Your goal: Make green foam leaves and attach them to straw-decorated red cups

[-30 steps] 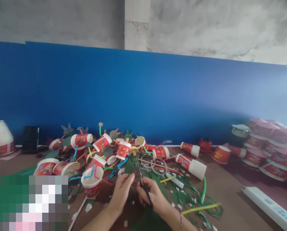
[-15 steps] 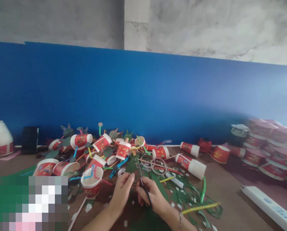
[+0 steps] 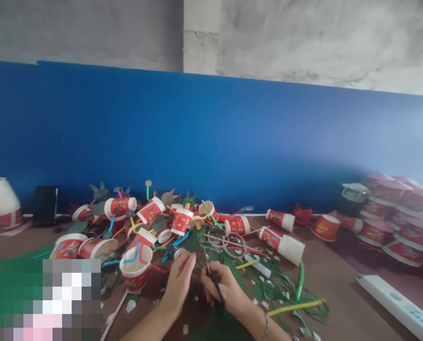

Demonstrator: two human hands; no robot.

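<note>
My right hand [image 3: 224,286] is closed around the black-handled scissors [image 3: 216,286], whose metal blades point away from me and slightly left. Close beside it on the left, my left hand [image 3: 180,280] pinches with thumb and fingers at a piece of dark green paper [image 3: 194,243]; the fingers partly hide its outline. The scissor blades lie next to this paper, just right of my left fingertips. Left of my hands, a red and white paper cup [image 3: 136,270] stands upright with bent blue and pink straws in it.
Behind my hands lies a heap of red paper cups [image 3: 151,210], straws and green paper shapes. Green scraps [image 3: 275,284], a tape ring [image 3: 234,245] and stacked cups [image 3: 282,245] lie rightward. A white power strip [image 3: 398,303] and piled cups [image 3: 406,232] are farther right.
The scissor blades have tilted slightly left. My left fingertips have shifted a little to the left and are still pinched; my right hand stays almost in place with the scissors.
</note>
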